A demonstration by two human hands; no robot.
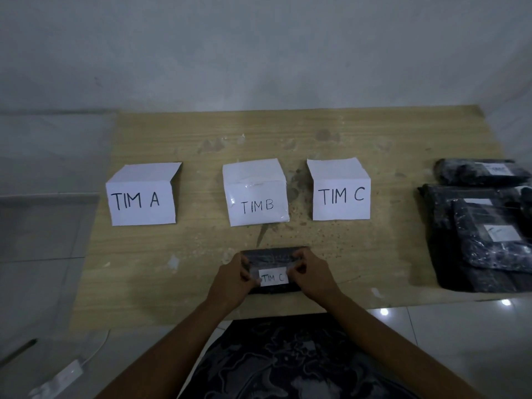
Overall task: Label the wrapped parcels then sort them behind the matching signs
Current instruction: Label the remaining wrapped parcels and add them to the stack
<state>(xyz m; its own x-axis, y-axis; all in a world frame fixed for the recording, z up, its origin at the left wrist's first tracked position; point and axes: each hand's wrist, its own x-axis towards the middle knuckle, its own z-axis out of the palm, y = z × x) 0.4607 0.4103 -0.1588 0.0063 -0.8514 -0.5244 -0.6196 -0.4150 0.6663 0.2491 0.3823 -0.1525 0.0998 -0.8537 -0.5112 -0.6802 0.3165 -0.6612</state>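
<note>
Clearly early: your left hand (233, 280) and right hand (312, 276) pinch a label (273, 277) onto one parcel (273, 254) (none sorted yet).

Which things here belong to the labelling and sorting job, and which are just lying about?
Job: parcel, TIM C label, left hand, right hand, TIM A sign, TIM B sign, TIM C sign, parcel pile.
Lying about: white adapter, cable.

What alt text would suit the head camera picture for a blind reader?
Left hand and right hand pinch the ends of a label reading TIM C on a black parcel at the near edge of a wooden table. Behind it stand sign TIM A, sign TIM B and sign TIM C, left to right; more black parcels lie far right.
</note>
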